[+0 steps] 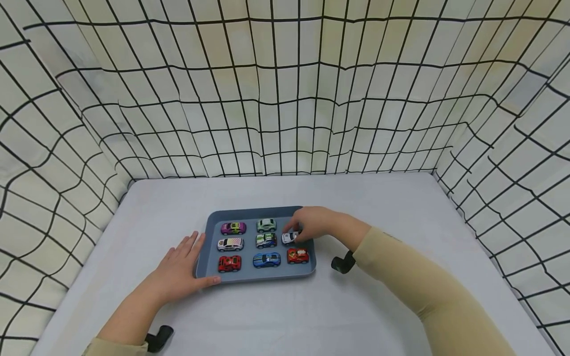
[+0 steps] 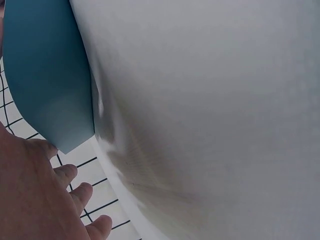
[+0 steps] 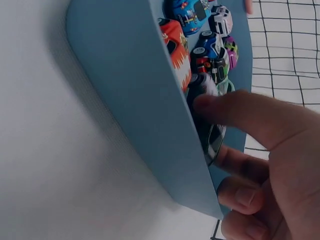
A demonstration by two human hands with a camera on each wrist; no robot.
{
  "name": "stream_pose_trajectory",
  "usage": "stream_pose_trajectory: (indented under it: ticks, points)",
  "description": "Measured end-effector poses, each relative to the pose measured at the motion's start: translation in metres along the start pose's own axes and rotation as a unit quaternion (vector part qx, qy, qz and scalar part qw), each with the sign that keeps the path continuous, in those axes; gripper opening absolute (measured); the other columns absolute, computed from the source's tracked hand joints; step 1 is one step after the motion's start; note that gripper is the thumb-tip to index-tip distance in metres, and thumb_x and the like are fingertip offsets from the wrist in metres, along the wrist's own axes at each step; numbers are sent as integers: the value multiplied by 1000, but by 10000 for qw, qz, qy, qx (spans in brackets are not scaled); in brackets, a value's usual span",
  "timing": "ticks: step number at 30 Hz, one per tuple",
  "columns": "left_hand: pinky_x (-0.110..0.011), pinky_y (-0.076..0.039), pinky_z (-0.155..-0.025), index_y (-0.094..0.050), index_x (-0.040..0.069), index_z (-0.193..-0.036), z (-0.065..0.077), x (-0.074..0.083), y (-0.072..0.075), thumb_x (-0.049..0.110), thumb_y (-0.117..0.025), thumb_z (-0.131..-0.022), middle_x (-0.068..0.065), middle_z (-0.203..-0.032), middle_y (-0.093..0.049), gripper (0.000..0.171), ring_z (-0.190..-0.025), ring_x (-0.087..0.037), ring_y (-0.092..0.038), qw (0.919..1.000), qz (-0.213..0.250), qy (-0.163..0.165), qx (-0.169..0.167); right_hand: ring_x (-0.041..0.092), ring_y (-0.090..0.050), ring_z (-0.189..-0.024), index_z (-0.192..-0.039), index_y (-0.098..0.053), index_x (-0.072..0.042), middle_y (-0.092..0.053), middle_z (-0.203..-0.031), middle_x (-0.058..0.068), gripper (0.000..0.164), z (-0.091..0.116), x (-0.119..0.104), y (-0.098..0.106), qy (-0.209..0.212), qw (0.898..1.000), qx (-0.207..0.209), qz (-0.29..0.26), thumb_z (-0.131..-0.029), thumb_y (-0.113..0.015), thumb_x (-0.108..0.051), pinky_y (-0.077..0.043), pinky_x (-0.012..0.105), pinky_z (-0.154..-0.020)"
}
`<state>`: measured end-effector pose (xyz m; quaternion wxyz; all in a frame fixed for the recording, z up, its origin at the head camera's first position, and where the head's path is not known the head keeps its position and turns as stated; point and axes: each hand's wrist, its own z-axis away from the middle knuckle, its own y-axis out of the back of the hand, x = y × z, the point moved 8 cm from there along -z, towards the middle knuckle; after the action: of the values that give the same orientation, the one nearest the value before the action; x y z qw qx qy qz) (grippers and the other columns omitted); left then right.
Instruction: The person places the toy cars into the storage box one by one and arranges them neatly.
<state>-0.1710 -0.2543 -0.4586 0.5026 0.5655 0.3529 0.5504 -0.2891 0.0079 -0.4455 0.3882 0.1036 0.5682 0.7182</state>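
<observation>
A blue-grey tray [image 1: 258,278] lies on the white table with several small toy cars inside, set out in rows. My right hand [image 1: 316,222] reaches over the tray's right side and pinches a white toy car [image 1: 290,238] between thumb and fingers. In the right wrist view the tray wall partly hides that car. A red toy car [image 1: 297,255] with flame markings sits just in front of it, and a green-and-blue toy car [image 1: 266,241] to its left. My left hand [image 1: 180,272] lies with straight fingers along the tray's left edge, thumb at the front corner.
Other toy cars in the tray are purple [image 1: 233,228], pale green [image 1: 266,225], white with checks [image 1: 230,244], red [image 1: 229,263] and blue [image 1: 266,260]. A white cloth with a black grid [image 1: 289,99] stands around the table's back and sides.
</observation>
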Motion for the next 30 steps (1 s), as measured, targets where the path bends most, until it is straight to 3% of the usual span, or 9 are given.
stream_pose_trajectory:
  ticks: [7,15,22,30]
  points:
    - [-69,-16,-113,-21,-4,-155,0,0,0,80,-64,-72,-30,-159,-19,125,-144,-50,-19,10000,-15,-14,-7,8,-56,-85,-125,-71,-28,-65,-98,-8,37,-3,-5,-1,-203,9982,14,566,-89,-75,-28,-50,25,-74]
    - [-69,-16,-113,-21,-4,-155,0,2,1,79,-65,-72,-30,-159,-19,125,-144,-50,-19,10000,-3,-14,10,7,-58,-87,-124,-71,-27,-68,-100,-9,37,-4,-7,-1,-433,9956,-12,829,-88,-77,-29,-51,27,-77]
    - [-69,-16,-113,-22,-4,-155,-1,0,1,80,-65,-72,-30,-159,-19,126,-144,-50,-19,10000,-26,15,23,8,-56,-89,-125,-70,-29,-65,-104,-7,39,-2,-6,1,-410,9961,73,774,-86,-79,-32,-51,26,-78]
    - [-69,-16,-113,-22,-4,-155,0,1,1,80,-65,-71,-30,-159,-19,126,-144,-50,-19,10000,14,-3,14,9,-58,-94,-127,-69,-30,-66,-110,-6,42,7,1,9,-503,9981,161,316,-86,-79,-36,-52,27,-78]
